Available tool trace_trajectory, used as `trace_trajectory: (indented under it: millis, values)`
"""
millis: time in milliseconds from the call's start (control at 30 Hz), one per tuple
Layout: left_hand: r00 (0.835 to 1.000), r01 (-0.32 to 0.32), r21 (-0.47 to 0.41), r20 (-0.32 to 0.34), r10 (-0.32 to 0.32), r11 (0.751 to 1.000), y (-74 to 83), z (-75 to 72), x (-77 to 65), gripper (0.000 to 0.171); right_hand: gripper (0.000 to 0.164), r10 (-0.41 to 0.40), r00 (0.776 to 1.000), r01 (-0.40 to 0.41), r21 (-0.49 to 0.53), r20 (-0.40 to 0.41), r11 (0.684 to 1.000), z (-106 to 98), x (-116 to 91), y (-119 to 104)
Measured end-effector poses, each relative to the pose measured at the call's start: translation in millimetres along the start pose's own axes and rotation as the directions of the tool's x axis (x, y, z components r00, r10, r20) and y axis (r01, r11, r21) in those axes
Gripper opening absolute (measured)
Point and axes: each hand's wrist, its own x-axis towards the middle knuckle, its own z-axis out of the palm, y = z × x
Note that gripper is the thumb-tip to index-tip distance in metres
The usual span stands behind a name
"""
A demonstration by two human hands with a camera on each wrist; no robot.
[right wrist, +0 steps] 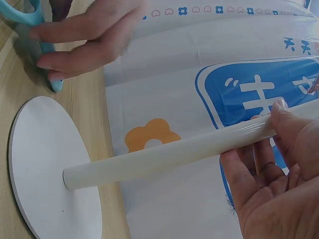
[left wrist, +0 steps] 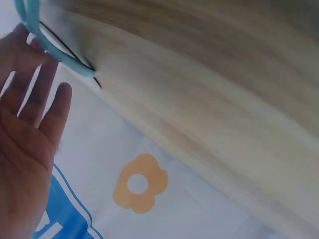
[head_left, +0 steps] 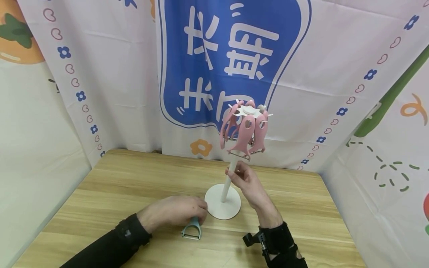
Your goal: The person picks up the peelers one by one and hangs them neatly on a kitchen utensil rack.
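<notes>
In the head view my left hand (head_left: 179, 210) is low over the table, its fingers round the handle of a light-blue Y-shaped peeler (head_left: 194, 221). The peeler's blade end points toward me. The right wrist view shows those fingertips against the peeler's handle (right wrist: 48, 50). My right hand (head_left: 247, 181) grips the white pole (right wrist: 149, 162) of a stand, thumb on one side and fingers on the other. Around the top of this stand hang several pink peelers (head_left: 246, 134) from a white hooked rack (head_left: 249, 111). The stand's round white base (head_left: 214, 208) sits right of my left hand.
The wood-grain table (head_left: 140, 175) runs back to a printed white curtain (head_left: 130, 93) with a blue sign. Light patterned cloth walls (head_left: 37, 149) stand at both sides. Black wrist straps (head_left: 132, 230) are on both arms.
</notes>
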Motion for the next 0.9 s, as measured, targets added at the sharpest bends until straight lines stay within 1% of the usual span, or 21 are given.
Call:
trace_trajectory:
  millis: [100, 167, 200, 233, 267, 333, 400, 433, 533, 667, 733, 767, 833, 900]
  values:
    - [0.995, 0.079, -0.029, -0.052, -0.081, 0.996, 4.2, -1.7, 1.6, 0.025, 0.042, 0.001, 1.000, -0.001, 0.001, 0.002, 1.000, -0.2, 0.0, -0.1]
    - [0.984, 0.155, -0.020, -0.090, -0.157, 0.988, 8.9, -2.5, 3.9, 0.023, 0.041, 0.001, 1.000, -0.001, 0.000, 0.002, 1.000, -0.2, -0.1, -0.3]
    - [0.973, 0.205, -0.015, -0.107, -0.205, 0.979, 11.3, -2.5, 4.8, 0.022, 0.041, 0.000, 1.000, 0.000, 0.001, 0.003, 1.000, -0.1, -0.1, -0.2]
    - [0.959, 0.256, -0.009, -0.121, -0.256, 0.967, 13.9, -2.4, 5.5, 0.023, 0.041, 0.000, 1.000, 0.000, 0.002, 0.004, 1.000, -0.1, -0.1, -0.2]
    - [0.942, 0.312, -0.011, -0.128, -0.311, 0.950, 16.6, -2.6, 5.9, 0.024, 0.041, -0.001, 1.000, 0.001, 0.002, 0.004, 1.000, -0.1, -0.1, -0.3]
    - [0.902, 0.414, 0.000, -0.134, -0.410, 0.910, 21.9, -2.4, 5.5, 0.029, 0.041, 0.000, 1.000, 0.000, 0.003, 0.004, 1.000, -0.1, -0.1, -0.6]
    - [0.861, 0.494, 0.006, -0.141, -0.488, 0.869, 26.6, -1.9, 3.9, 0.034, 0.039, 0.001, 1.000, -0.001, 0.004, 0.004, 1.000, 0.0, -0.2, -1.0]
    - [0.845, 0.522, 0.015, -0.146, -0.515, 0.853, 28.8, -1.3, 3.2, 0.037, 0.038, 0.002, 1.000, -0.002, 0.004, 0.003, 1.000, 0.1, -0.2, -1.3]
    - [0.803, 0.586, 0.041, -0.162, -0.573, 0.809, 34.8, 0.9, 0.7, 0.041, 0.035, 0.006, 1.000, -0.006, 0.004, 0.000, 1.000, 0.4, -0.2, -1.7]
    - [0.745, 0.662, 0.049, -0.153, -0.649, 0.748, 41.3, 3.7, -1.1, 0.039, 0.039, 0.008, 1.000, -0.008, 0.015, 0.003, 1.000, 0.4, 0.4, -1.2]
    - [0.721, 0.688, 0.045, -0.145, -0.677, 0.724, 43.1, 5.1, -1.1, 0.038, 0.041, 0.009, 1.000, -0.009, 0.020, 0.006, 1.000, 0.3, 0.7, -0.6]
    - [0.712, 0.699, 0.044, -0.141, -0.688, 0.714, 43.9, 5.5, -0.9, 0.038, 0.041, 0.010, 1.000, -0.010, 0.021, 0.006, 1.000, 0.2, 0.7, -0.7]
    - [0.702, 0.709, 0.048, -0.144, -0.698, 0.703, 44.9, 6.3, -0.4, 0.041, 0.039, 0.011, 1.000, -0.011, 0.018, 0.004, 1.000, 0.1, 0.5, -0.6]
    - [0.695, 0.716, 0.049, -0.145, -0.704, 0.697, 46.1, 6.7, 0.3, 0.046, 0.038, 0.011, 1.000, -0.011, 0.015, 0.003, 1.000, -0.1, 0.4, -0.5]
